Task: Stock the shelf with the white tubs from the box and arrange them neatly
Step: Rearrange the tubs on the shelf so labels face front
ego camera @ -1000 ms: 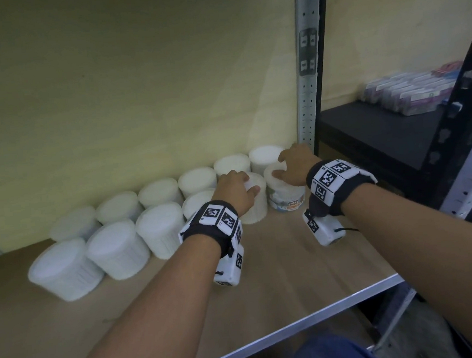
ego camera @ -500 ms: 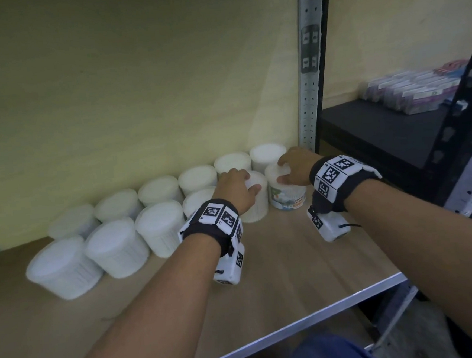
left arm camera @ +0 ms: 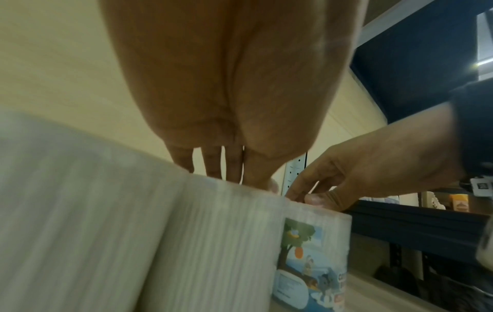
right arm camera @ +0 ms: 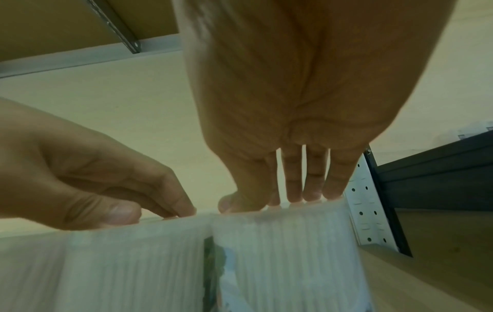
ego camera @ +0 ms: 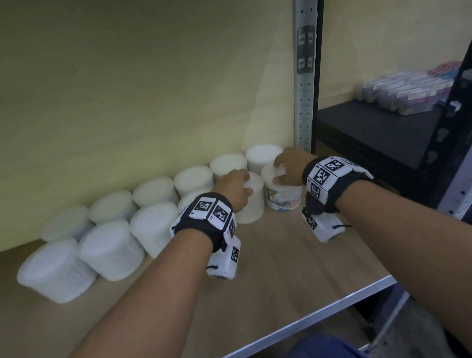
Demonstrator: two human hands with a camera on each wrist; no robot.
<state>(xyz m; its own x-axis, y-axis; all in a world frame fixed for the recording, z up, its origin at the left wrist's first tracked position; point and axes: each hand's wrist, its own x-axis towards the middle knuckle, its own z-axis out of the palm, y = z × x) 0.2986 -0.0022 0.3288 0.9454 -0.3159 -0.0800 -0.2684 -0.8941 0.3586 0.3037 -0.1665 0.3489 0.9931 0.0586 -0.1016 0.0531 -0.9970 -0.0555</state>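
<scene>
Head view first: the wooden shelf (ego camera: 278, 266) has lots of bare board between the tubs and its metal front edge, while the grey upright post (ego camera: 305, 88) closes off the far right corner. I count twelve white tubs, roughly, in two rows along the back wall; the blur makes that shaky. The labelled tub (ego camera: 282, 195) sits nearest the post, its sticker reading "COTTON" something. The right hand (ego camera: 289, 169) curls over its lid, gripping it. The left hand (ego camera: 234, 189) clasps the top of the plain tub (ego camera: 249, 206) touching its left side.

Left wrist view: the left hand's fingers (left arm camera: 210, 162) land on that lid's rim.

Right wrist view: the right hand's fingertips (right arm camera: 312, 196) hook the labelled tub's far rim.
</scene>
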